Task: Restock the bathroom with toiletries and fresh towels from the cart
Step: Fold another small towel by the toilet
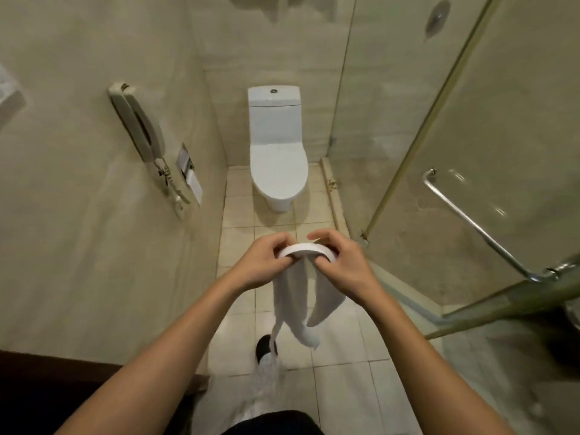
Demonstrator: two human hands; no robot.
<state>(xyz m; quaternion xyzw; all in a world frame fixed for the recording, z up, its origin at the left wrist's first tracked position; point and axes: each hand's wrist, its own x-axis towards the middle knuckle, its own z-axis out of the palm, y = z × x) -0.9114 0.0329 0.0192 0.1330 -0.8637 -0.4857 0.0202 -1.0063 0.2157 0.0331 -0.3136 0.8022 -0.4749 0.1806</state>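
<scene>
Left hand: the left hand (pixel 266 262) is curled on the near left edge of a toilet paper roll (pixel 306 250), pinching it.
Right hand: the right hand (pixel 342 262) grips the roll's right side, fingers bent over its rim.
Roll: held in the air between both hands above the tiled floor (pixel 345 387), with loose paper strips (pixel 290 298) hanging below.
Surroundings: a white toilet (pixel 277 152) with its lid shut stands ahead; a wall phone (pixel 141 130) is on the left; a glass shower door (pixel 470 120) is on the right.
</scene>
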